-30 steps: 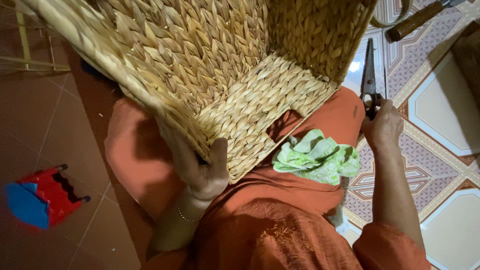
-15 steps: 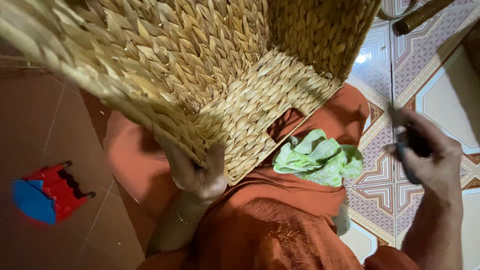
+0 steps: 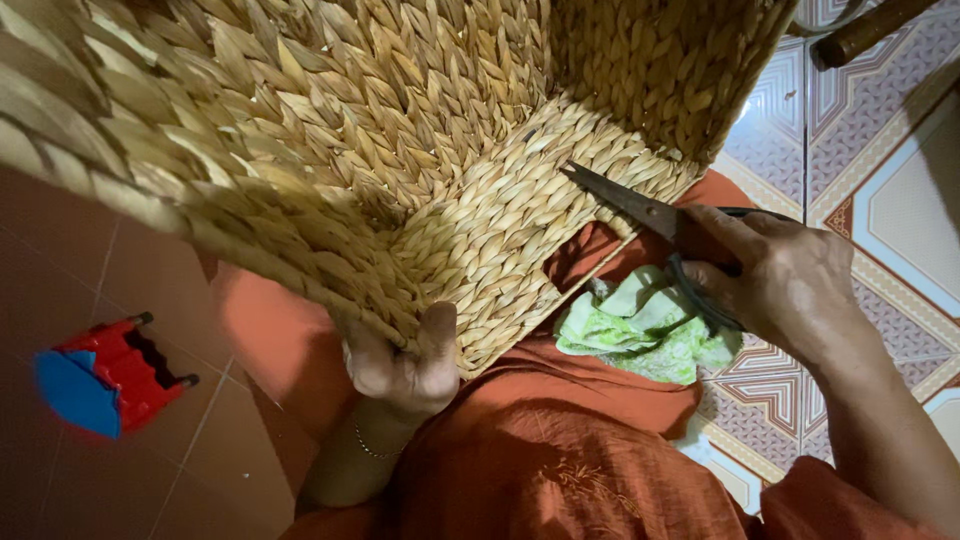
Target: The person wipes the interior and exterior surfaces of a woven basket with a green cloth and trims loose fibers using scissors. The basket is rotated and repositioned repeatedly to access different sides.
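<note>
— What changed in the head view?

— A second ago my right hand (image 3: 790, 275) was off to the side over the patterned floor tiles (image 3: 880, 200), with the scissors (image 3: 650, 212) pointing away from the work. Now I've brought it across, fingers closed through the handles, and the dark blades point at the base of the woven basket (image 3: 400, 150). So I judge I'm at the trimming stage, blade tip right at the weave, though whether it touches a strand is hard to say at this angle.

— And your other hand?

— My left hand (image 3: 405, 360) has stayed put, clamped on the basket's lower edge, thumb up against the plaits, keeping it tipped over my lap.

— Anything inside the basket?

— I see only the outside and bottom, so I can't tell. A crumpled green cloth (image 3: 640, 330) lies on my orange garment (image 3: 560, 440), just below the scissors. A red and blue plastic toy (image 3: 100, 375) sits well apart on the floor.
</note>
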